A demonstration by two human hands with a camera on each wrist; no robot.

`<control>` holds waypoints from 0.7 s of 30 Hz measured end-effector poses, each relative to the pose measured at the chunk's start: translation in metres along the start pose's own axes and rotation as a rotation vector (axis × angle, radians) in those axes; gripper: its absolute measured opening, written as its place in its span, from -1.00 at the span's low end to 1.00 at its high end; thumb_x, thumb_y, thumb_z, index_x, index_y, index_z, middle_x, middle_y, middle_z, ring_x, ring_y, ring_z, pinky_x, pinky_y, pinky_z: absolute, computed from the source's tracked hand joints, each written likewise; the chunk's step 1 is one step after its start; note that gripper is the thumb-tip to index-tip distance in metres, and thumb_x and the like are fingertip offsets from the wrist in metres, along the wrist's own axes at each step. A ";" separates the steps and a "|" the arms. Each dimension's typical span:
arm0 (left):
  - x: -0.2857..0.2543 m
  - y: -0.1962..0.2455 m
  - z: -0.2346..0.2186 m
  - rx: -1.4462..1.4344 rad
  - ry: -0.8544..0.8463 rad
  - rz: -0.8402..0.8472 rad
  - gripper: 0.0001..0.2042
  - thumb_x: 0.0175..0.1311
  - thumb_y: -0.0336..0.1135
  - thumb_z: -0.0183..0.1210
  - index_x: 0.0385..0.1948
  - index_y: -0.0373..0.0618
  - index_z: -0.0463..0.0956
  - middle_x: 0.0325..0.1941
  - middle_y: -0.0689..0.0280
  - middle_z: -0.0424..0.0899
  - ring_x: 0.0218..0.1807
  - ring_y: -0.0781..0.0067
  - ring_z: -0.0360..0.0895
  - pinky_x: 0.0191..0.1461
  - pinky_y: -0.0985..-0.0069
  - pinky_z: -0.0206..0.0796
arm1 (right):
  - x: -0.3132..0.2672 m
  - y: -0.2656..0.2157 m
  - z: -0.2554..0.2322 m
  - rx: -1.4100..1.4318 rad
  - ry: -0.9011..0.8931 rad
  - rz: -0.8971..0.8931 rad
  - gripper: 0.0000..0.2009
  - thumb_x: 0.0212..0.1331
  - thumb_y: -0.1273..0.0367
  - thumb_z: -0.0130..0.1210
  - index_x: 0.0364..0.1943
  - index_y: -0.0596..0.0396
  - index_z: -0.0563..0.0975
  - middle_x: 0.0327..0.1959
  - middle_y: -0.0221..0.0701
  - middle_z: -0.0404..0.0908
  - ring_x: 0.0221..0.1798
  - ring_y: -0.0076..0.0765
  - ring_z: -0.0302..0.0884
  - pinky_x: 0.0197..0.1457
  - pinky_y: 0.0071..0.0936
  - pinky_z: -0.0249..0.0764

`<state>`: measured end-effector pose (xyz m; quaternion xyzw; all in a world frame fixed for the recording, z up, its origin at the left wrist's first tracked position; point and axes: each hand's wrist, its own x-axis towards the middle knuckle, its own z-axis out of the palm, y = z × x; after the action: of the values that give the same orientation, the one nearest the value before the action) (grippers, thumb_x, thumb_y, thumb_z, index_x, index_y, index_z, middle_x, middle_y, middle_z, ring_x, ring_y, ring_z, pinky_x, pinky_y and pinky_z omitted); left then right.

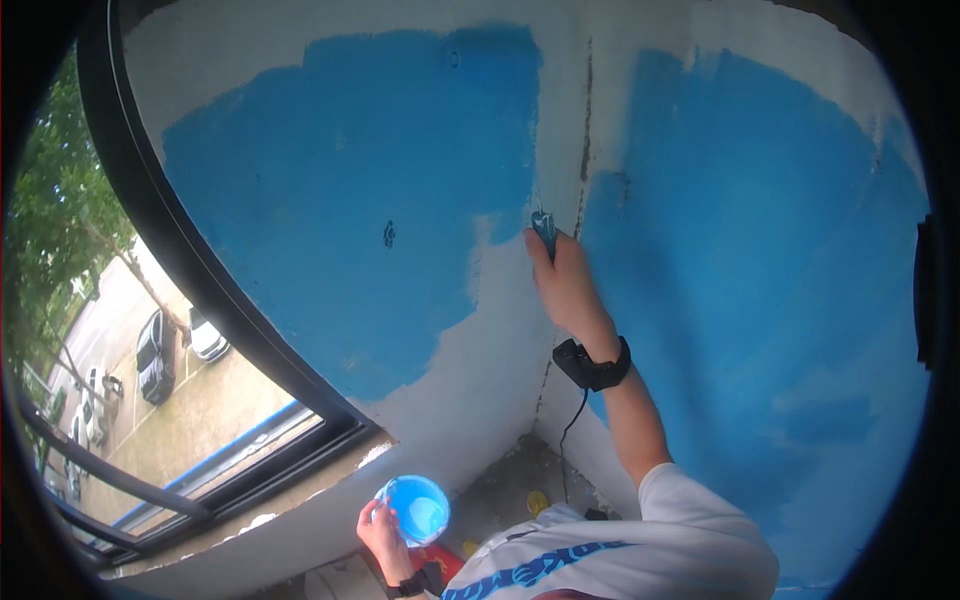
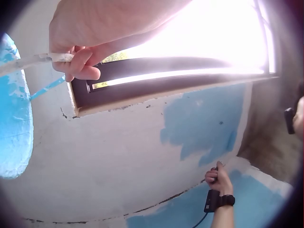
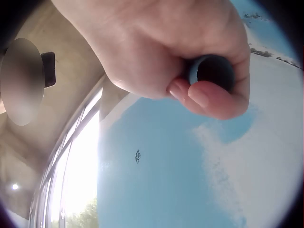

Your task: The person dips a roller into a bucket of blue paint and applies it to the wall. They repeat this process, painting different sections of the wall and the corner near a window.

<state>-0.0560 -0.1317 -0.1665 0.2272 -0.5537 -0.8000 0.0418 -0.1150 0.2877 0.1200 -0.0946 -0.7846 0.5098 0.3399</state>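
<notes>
My right hand (image 1: 570, 285) grips the dark blue-grey handle (image 1: 544, 232) of what looks like a paint roller, held up near the wall corner. A thin metal rod leaves the handle's top; the roller head cannot be made out. In the right wrist view, curled fingers (image 3: 213, 102) wrap the handle's hollow round end (image 3: 216, 73). Low down, my left hand (image 1: 383, 535) holds a bucket (image 1: 447, 510) of light blue paint at its side. The left wrist view has those fingers (image 2: 85, 71) curled round a whitish strip (image 2: 28, 62) beside the blue-coated bucket.
Large blue patches cover the left wall (image 1: 350, 150) and right wall (image 1: 760, 220), with bare white around them. A cracked seam (image 1: 586, 120) runs down the corner. At left stands a dark-framed window (image 1: 270, 330), with parked cars outside. A cable (image 1: 566, 440) hangs from the right wrist device.
</notes>
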 end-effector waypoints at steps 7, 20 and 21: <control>-0.005 -0.001 0.000 0.008 0.042 -0.019 -0.78 0.16 -0.63 0.13 -0.15 -0.33 0.42 -0.24 0.01 0.69 -0.54 0.58 0.50 -0.56 0.74 0.26 | -0.053 0.076 0.029 0.030 -0.062 0.065 -0.72 0.43 0.30 -0.06 -0.39 0.24 0.35 -0.62 -0.32 0.24 -0.54 -0.42 0.10 -0.41 -0.33 0.23; 0.003 -0.006 -0.004 0.023 0.001 -0.003 -0.76 0.18 -0.66 0.12 -0.11 -0.30 0.40 -0.25 -0.01 0.69 -0.54 0.54 0.50 -0.59 0.74 0.27 | -0.186 0.206 0.076 -0.054 -0.103 0.186 -0.76 0.38 0.32 0.00 -0.32 0.27 0.41 -0.63 -0.17 0.41 -0.58 -0.11 0.37 -0.43 -0.23 0.29; 0.002 -0.005 -0.003 0.021 0.000 0.000 -0.76 0.18 -0.66 0.12 -0.11 -0.30 0.40 -0.25 -0.01 0.69 -0.54 0.54 0.50 -0.59 0.74 0.27 | -0.186 0.201 0.076 -0.051 -0.083 0.158 -0.76 0.38 0.32 0.00 -0.33 0.27 0.41 -0.63 -0.17 0.40 -0.59 -0.10 0.37 -0.44 -0.23 0.28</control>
<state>-0.0556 -0.1331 -0.1729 0.2277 -0.5623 -0.7940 0.0395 -0.0633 0.2323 -0.1536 -0.1437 -0.8010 0.5181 0.2634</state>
